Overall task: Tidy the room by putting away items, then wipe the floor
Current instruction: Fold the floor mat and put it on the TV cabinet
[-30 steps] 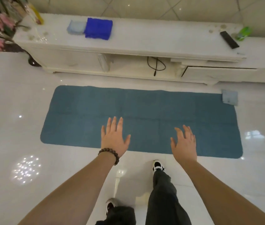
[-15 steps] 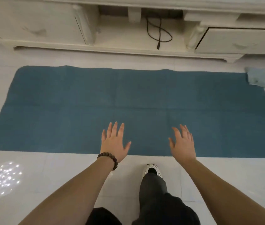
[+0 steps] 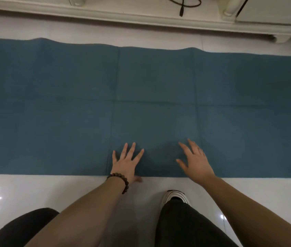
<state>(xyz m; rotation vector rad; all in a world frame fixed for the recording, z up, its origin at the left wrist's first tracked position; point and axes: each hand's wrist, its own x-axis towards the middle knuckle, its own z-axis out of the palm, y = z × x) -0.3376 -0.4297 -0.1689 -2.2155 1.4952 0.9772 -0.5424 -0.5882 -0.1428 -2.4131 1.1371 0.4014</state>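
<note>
Both the left hand and right hand are spread open, empty, over the long teal fabric mat; its near edge could be fumbled on the glossy white tiled floor.

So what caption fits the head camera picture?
Both open hands, left hand and right hand, reach over the blue mat's near edge.

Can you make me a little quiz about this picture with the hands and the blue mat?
1. True or false: the left hand is holding a cup.
2. Which wrist wears the bead bracelet?
3. What lies nearer the cabinet: A) the black cable B) the white shoe?

Key: 1. False, both hands are open over the blue mat. 2. The left; the right hand has a bare wrist. 3. A.
</note>
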